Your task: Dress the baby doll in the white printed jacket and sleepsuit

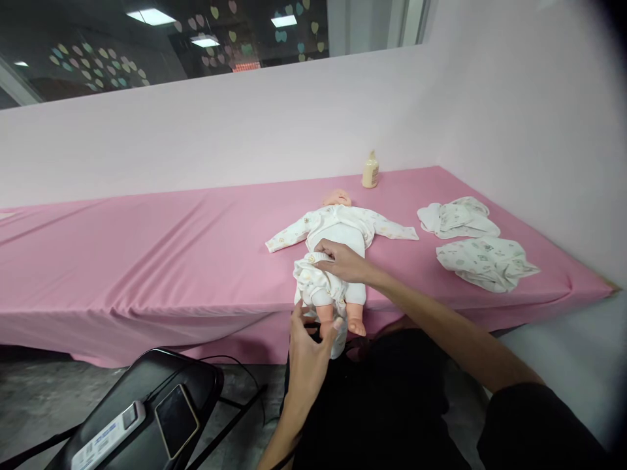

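Observation:
A baby doll [337, 235] lies on its back near the table's front edge, feet toward me. It wears a white long-sleeved top [296, 230], its sleeves spread wide. White patterned baby pants [313, 287] are bunched around one leg, on the left in view; the other leg [354, 313] lies outside them. My right hand [343, 262] pinches the waistband of the pants over the doll's lower belly. Below it, my left hand [309, 356] is closed around the doll's left-hand foot [325, 320], thumb on one side and fingers on the other.
A pink cloth covers the table [196, 254]. Folded white patterned baby clothes [458, 219] and another white patterned garment [487, 264] lie at right. A pump bottle [371, 171] stands at the back. A black chair [147, 372] holds a phone [177, 421] and a white device [108, 437].

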Demonstrator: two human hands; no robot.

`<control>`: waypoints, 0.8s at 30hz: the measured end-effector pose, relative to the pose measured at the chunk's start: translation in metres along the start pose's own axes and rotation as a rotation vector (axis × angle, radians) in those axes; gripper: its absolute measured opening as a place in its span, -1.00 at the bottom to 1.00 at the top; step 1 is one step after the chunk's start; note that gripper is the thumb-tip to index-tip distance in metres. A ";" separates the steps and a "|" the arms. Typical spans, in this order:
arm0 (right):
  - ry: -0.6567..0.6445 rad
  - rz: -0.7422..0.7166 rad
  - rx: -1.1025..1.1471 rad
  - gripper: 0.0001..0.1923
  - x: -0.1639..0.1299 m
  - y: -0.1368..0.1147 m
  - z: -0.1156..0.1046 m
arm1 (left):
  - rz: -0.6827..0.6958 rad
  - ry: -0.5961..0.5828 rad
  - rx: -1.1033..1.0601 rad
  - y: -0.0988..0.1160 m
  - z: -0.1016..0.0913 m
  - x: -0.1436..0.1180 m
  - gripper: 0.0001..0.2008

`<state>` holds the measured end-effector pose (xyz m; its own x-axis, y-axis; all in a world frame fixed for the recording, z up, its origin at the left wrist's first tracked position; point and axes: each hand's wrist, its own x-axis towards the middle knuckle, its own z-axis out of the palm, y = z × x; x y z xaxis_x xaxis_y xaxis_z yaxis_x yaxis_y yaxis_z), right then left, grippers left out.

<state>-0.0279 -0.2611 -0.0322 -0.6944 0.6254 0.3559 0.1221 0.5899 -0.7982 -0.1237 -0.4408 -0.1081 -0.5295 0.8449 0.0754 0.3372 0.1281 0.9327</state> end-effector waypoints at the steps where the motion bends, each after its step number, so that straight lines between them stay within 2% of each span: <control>1: 0.021 -0.001 0.005 -0.86 0.000 -0.002 0.004 | -0.009 -0.047 0.035 0.001 0.004 -0.003 -0.14; 3: 0.062 -0.003 0.017 -0.85 0.000 -0.005 0.012 | -0.019 -0.088 0.101 0.002 0.008 -0.005 -0.14; 6: 0.115 -0.008 0.028 -0.80 0.001 -0.007 0.015 | -0.012 -0.052 0.153 0.004 0.004 0.001 -0.29; 8: 0.139 0.008 0.019 -0.74 0.001 -0.006 0.008 | 0.014 -0.001 0.172 0.005 -0.006 0.008 -0.41; 10: 0.105 0.028 0.005 -0.69 -0.001 -0.005 -0.007 | 0.053 0.067 0.206 0.005 -0.017 0.016 -0.48; 12: -0.059 0.051 -0.006 -0.67 -0.005 -0.002 -0.027 | 0.085 0.114 0.239 0.003 -0.028 0.023 -0.50; 15: -0.397 0.110 -0.046 -0.62 -0.010 0.001 -0.055 | 0.115 0.123 0.257 -0.003 -0.038 0.031 -0.53; 17: -0.482 0.110 -0.121 -0.62 -0.011 0.003 -0.060 | 0.123 0.122 0.248 -0.006 -0.042 0.036 -0.54; 21: -0.374 -0.019 -0.303 -0.87 -0.004 0.007 -0.044 | 0.100 0.117 0.217 -0.009 -0.048 0.044 -0.49; 24: -0.271 -0.038 -0.154 -0.91 0.002 0.003 -0.032 | 0.090 0.134 0.212 -0.010 -0.051 0.047 -0.46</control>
<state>-0.0063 -0.2419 -0.0180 -0.8619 0.4544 0.2252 0.1840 0.6940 -0.6961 -0.1918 -0.4288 -0.0960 -0.5833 0.7835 0.2142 0.5362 0.1733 0.8261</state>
